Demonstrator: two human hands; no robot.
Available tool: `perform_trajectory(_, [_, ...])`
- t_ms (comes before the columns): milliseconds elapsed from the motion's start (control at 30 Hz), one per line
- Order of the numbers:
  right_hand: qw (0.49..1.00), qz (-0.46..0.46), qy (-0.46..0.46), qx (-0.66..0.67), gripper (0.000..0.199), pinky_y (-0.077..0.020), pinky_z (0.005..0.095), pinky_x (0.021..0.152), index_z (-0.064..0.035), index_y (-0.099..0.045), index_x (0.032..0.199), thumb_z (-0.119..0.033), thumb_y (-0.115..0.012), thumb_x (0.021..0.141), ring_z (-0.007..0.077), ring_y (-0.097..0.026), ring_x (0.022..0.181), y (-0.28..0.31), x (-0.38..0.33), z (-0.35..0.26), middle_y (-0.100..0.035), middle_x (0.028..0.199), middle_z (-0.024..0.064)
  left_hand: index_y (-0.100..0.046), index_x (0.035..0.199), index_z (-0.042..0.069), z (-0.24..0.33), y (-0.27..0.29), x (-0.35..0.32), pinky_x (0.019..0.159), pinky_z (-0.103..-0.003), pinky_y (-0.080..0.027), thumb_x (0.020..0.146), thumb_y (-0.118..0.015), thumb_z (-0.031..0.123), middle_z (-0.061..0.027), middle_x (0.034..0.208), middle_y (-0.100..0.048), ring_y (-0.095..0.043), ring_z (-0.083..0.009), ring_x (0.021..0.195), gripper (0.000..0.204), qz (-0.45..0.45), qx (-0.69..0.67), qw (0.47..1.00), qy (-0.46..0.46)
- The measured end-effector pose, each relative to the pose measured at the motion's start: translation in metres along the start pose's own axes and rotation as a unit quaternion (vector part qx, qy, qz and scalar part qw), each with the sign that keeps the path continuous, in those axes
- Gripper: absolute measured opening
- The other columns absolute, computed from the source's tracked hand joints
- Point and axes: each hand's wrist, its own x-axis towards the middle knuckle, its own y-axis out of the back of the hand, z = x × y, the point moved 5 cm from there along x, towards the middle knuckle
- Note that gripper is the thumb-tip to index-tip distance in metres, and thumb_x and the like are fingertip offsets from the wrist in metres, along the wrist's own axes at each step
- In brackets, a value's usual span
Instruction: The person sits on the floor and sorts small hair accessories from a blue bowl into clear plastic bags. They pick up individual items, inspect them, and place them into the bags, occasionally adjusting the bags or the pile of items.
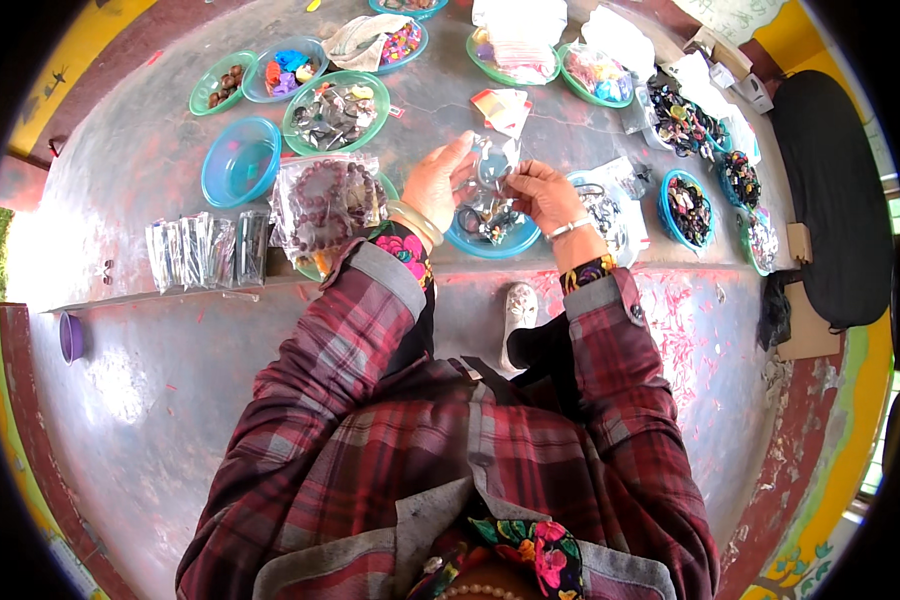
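Observation:
A small clear plastic bag is stretched between my two hands. My left hand is closed on its left side, and the fingertips of my right hand pinch its right edge. Whatever may be inside the bag is too small to make out. Directly beneath sits a blue plastic basin with small dark and shiny pieces in it. Just beyond the bag lie red, yellow and white paper cards. Left of my left wrist, a clear bag of dark red bead strings rests on top of a green basin.
Several basins of small goods stand around the raised ledge, including a green basin and a blue basket. An empty blue basin stands at left, behind a row of packaged items. The ledge's front edge drops to a lower floor.

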Motion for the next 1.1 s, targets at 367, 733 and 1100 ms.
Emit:
perform_trajectory(367, [1.000,-0.005,-0.020,0.007,0.017,-0.0385,0.0184,0.047,-0.0051,-0.062,0.086,-0.017,-0.067,0.074,0.0096,-0.057,0.062,-0.033,-0.009,0.010,-0.062,0.077,0.0023,-0.053,0.099,0.002,-0.004,-0.018,-0.005,0.075,-0.033,-0.048,0.086,-0.051,0.017,-0.0110,0.098,-0.059,-0.058,-0.0181,0.087,0.020,-0.175,-0.007,0.985,0.006])
perform_trajectory(733, [0.997,-0.034,-0.037,-0.059,0.014,-0.0382,0.0194,0.043,-0.0037,-0.062,0.077,-0.014,-0.069,0.072,0.0111,-0.055,0.048,-0.050,-0.012,0.012,-0.060,0.061,0.0053,-0.052,0.098,0.002,0.000,-0.016,-0.005,0.063,-0.027,-0.049,0.086,-0.051,0.017,-0.0119,0.101,-0.058,-0.058,-0.0158,0.079,0.019,-0.120,-0.031,0.992,-0.012])
perform_trajectory(1100, [0.944,-0.134,-0.078,-0.292,0.022,-0.0419,0.0213,0.046,-0.0016,-0.063,0.074,-0.023,-0.063,0.075,0.0113,-0.058,0.051,-0.055,-0.017,0.010,-0.062,0.060,0.0064,-0.054,0.095,0.000,0.001,0.004,0.010,0.069,-0.028,-0.049,0.087,-0.051,0.016,-0.0104,0.093,-0.059,-0.058,-0.0162,0.078,0.018,-0.069,-0.062,0.992,-0.090])
